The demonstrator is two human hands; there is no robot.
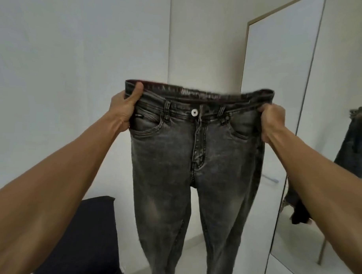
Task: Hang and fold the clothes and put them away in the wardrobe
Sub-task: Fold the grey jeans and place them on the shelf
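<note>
Jeans [195, 158]: grey, washed denim, held up in mid-air by the waistband, front towards the camera; spread wide between both hands, legs hanging straight down and running out of view at the bottom edge.
Waistband [198, 94]: stretched nearly level, a little blurred at its middle, with the inner rim showing along the top.
Button [194, 112]: white, fastened, at the centre of the waist just above the fly.
Left hand [123, 110]: closed tight on the left end of the waistband, beside the front pocket; fingers wrapped behind the cloth and hidden there.
Left thumb [137, 92]: laid flat over the front of the denim, pointing up to the rim.
Right hand [273, 121]: clenched into a fist around the right end of the waistband, bunching the side seam; knuckles towards the camera, fingertips buried in the fabric.
Forearms: both bare, reaching forward and up from the lower corners.
White wall panels [76, 51]: behind the jeans, with a vertical seam above the waistband.
Mirror [280, 78]: tall, pale-framed, right of the jeans.
Dark upholstered seat [95, 226]: low at the left, beside the left trouser leg.
Hanging garment [358, 143]: bluish, at the right edge; real or reflected, cannot tell.
</note>
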